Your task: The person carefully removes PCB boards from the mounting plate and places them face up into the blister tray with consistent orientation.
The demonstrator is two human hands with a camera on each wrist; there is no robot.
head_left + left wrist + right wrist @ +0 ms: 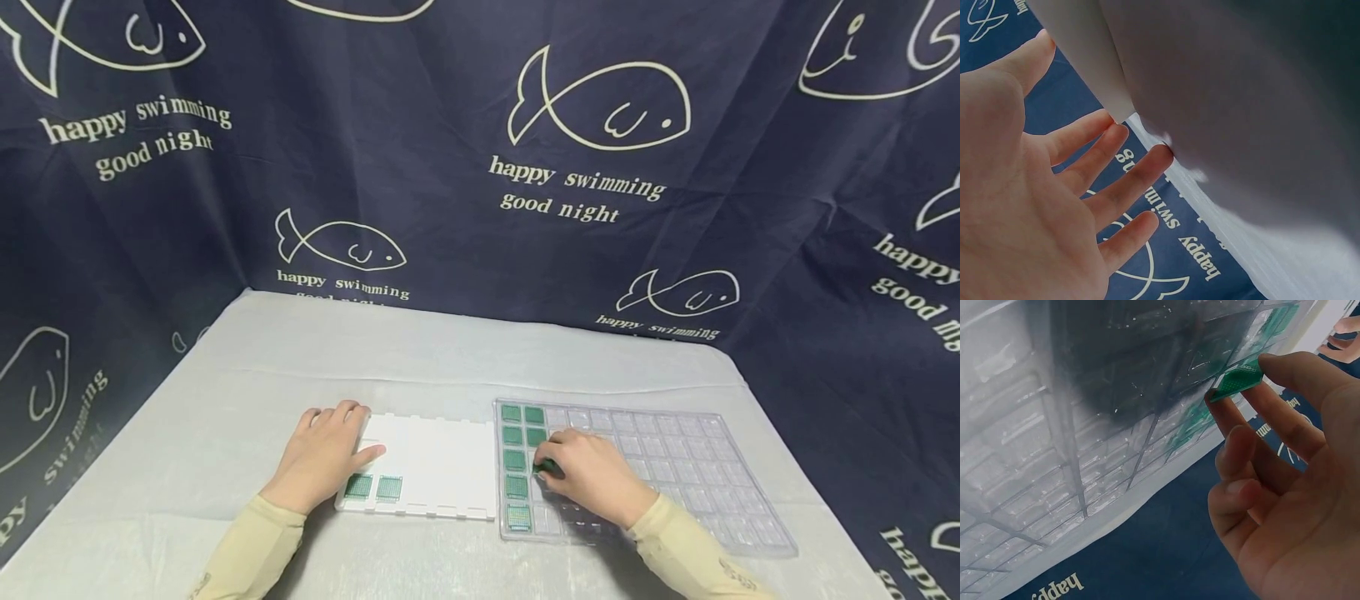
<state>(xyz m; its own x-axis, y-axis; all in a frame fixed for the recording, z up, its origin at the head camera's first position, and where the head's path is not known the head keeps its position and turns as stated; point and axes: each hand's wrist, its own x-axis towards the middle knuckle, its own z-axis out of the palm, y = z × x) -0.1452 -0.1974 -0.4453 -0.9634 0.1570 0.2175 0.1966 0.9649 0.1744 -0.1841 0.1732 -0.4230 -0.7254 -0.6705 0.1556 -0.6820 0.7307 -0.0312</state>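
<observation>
A flat white tray [435, 467] lies in the middle of the table, with two green circuit boards, one of them [389, 488], at its lower left. My left hand [326, 454] rests on the tray's left edge; its fingers look extended in the left wrist view [1054, 181]. Between thumb and fingertips, my right hand [592, 473] pinches a small green circuit board [1238, 380], tilted above the clear compartment tray [675, 479]. Several green circuit boards fill that tray's left column, such as one board [515, 486], and two sit at the top of the second column.
The white tray's right edge stands close beside the clear tray's left edge. Many compartments at the right of the clear tray hold no boards. A pale cloth covers the table [420, 350]; a dark blue fish-print curtain [450, 150] hangs behind and at both sides.
</observation>
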